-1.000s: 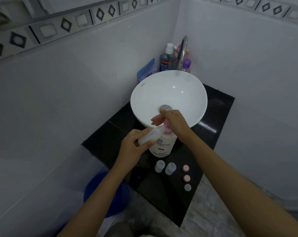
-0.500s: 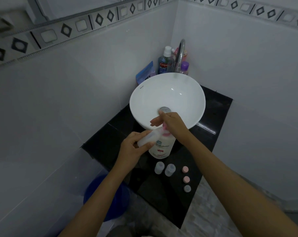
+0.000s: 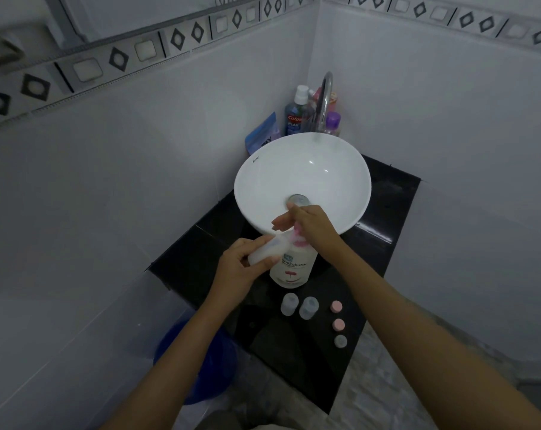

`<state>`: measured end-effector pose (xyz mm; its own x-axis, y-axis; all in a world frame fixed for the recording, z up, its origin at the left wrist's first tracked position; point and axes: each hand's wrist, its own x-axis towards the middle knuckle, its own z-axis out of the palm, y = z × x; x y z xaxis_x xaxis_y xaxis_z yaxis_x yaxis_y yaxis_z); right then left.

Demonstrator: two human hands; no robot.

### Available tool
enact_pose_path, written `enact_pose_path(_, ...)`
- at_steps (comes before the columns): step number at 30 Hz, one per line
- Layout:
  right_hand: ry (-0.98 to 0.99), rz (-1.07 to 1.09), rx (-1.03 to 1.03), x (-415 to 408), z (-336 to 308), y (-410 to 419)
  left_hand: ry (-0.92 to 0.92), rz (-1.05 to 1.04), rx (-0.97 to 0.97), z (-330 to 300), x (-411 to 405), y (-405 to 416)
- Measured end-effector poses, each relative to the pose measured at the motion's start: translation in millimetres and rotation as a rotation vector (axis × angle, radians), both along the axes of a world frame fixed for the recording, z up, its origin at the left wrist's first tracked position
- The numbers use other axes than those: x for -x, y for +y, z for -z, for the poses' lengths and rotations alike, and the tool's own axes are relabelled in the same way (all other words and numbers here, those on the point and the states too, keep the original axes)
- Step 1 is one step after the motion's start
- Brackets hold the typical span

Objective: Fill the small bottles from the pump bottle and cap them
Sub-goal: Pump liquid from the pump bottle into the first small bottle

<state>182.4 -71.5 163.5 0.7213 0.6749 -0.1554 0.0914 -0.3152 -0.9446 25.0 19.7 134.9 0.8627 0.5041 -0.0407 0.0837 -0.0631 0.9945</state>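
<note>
A white pump bottle (image 3: 292,268) with a pink pump head stands on the black counter (image 3: 371,259) in front of the basin. My right hand (image 3: 306,225) lies flat on the pump head, fingers stretched out. My left hand (image 3: 241,268) grips a small translucent bottle (image 3: 267,250), tilted with its mouth at the pump spout. Two more small open bottles (image 3: 289,304) (image 3: 308,308) stand upright nearer to me. To their right, three caps lie in a row: two pink caps (image 3: 336,306) (image 3: 338,324) and a grey cap (image 3: 340,341).
A white bowl basin (image 3: 303,175) with a chrome tap (image 3: 325,97) fills the counter's far half. Toiletry bottles (image 3: 295,116) and a blue pouch (image 3: 263,133) stand behind it in the corner. A blue bucket (image 3: 197,367) sits on the floor below left. Tiled walls close both sides.
Both hands keep their places on the pump head and small bottle. Only the camera view shifts slightly.
</note>
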Motion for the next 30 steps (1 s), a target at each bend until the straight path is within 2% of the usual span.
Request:
enact_pose_path(5, -0.019, 0.03, -0.072, -2.0, -3.1, 1.0, -0.024, 0.006, -0.006, -5.9, -2.1, 3.6)
enact_pose_path(11, 0.047, 0.111, -0.041, 3.2, 13.1, 4.7, 0.026, 0.009, -0.024, -0.8, -1.3, 2.2)
enact_pose_path(14, 0.022, 0.08, 0.001, 2.6, 9.1, 2.9, 0.018, 0.016, -0.011, -3.7, -1.1, 3.2)
enact_pose_path(20, -0.031, 0.065, -0.072, -0.1, -5.0, 0.9, -0.021, 0.03, -0.039, -10.7, -3.9, 8.4)
enact_pose_path(26, 0.047, 0.109, -0.035, 4.5, 9.5, 3.8, 0.029, 0.025, -0.034, -1.2, -4.2, 6.4)
enact_pose_path(30, 0.004, 0.079, -0.023, 0.3, 6.5, 1.7, 0.013, 0.032, 0.002, -3.0, -4.0, 6.5)
